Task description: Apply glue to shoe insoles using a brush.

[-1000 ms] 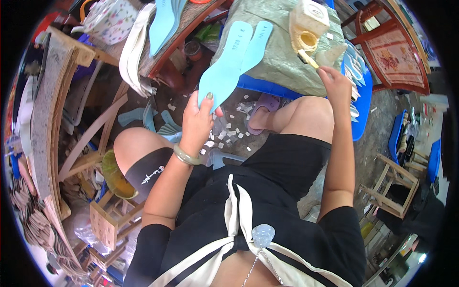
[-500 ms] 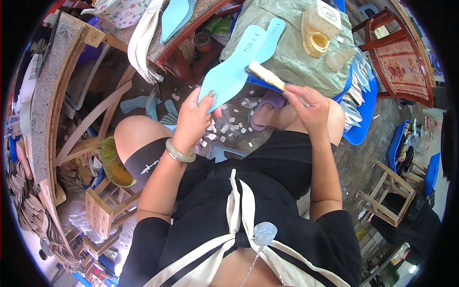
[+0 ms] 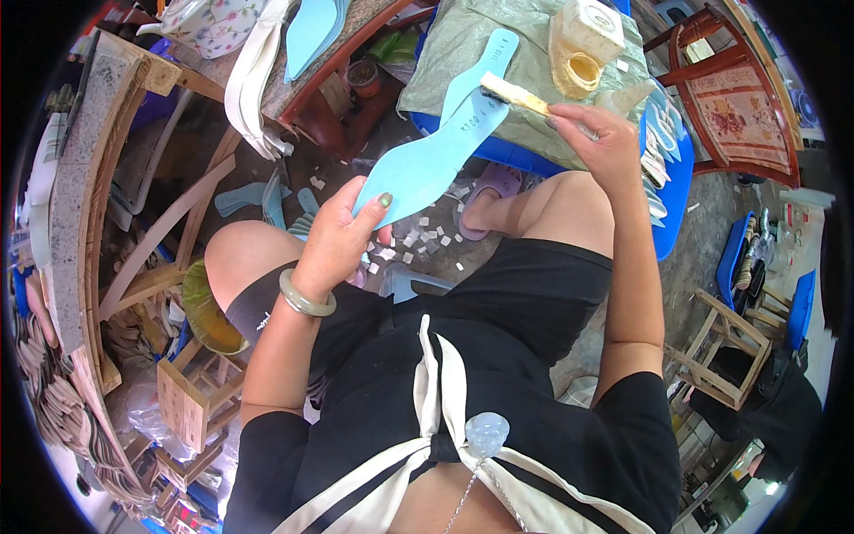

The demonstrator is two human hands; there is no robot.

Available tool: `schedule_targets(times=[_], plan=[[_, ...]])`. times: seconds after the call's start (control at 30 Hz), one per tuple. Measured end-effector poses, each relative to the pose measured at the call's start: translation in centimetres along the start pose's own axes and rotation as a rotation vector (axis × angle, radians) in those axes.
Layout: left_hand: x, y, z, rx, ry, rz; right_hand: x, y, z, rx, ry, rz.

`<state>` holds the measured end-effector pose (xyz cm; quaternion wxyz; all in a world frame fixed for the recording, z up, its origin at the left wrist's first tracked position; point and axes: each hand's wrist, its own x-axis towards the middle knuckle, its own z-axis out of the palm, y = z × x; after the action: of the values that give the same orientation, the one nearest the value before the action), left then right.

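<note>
Held near one end by the left hand, with the thumb pressed on top and the fingers curled beneath, a light blue insole is pointed up and to the right of that grip. The left forearm is slanted up from the lower edge, and a pale bracelet is worn at the wrist. By the right hand, a brush is pinched between thumb and fingers; that forearm is raised steeply, and the brush is aimed leftward. Its dark tip is placed over the insole's far end, but contact cannot be told. Beyond the left grip, a second insole is partly covered by the first. Just above the right grip, a grubby plastic bottle is stood on a greenish sheet, closest to the brush. To the right of that grip, a blue tray is filled with more pieces. Up and left of the left grip, white strips are hung from a tabletop; below and right of it, pale scraps are scattered on the floor.
</note>
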<state>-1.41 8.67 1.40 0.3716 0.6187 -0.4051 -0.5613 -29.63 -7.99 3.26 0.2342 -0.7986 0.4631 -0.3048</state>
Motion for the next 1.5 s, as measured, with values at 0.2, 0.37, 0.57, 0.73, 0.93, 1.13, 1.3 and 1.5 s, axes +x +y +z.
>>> schedule_targets(times=[0.2, 0.37, 0.57, 0.73, 0.93, 1.13, 1.3, 1.5], plan=[[0.9, -0.2, 0.9, 0.074, 0.049, 0.048, 0.3, -1.2, 0.2, -0.019, -0.146, -0.353], [1.3, -0.3, 1.6, 0.141, 0.075, 0.04, -1.8, -2.9, 3.8, 0.136, -0.18, -0.361], [1.2, -0.2, 2.1, 0.122, 0.128, 0.023, -3.9, -4.3, 6.3, 0.34, -0.179, -0.258], [0.9, -0.4, 1.4, 0.111, 0.087, 0.059, -3.7, -2.7, 5.0, 0.198, -0.11, -0.123], [0.1, 0.0, 0.6, 0.07, 0.052, 0.042, -2.0, 0.0, 2.6, 0.058, 0.04, -0.088], [0.6, 0.1, 0.9, -0.153, 0.04, -0.048, -1.7, 0.7, 2.6, -0.012, 0.212, 0.008], [2.2, 0.0, 2.5, -0.376, 0.095, -0.048, -4.0, 0.6, 4.2, 0.054, 0.198, -0.087], [5.2, 0.8, 3.9, -0.501, 0.197, -0.017, -6.9, 0.9, 5.1, 0.28, 0.003, -0.054]])
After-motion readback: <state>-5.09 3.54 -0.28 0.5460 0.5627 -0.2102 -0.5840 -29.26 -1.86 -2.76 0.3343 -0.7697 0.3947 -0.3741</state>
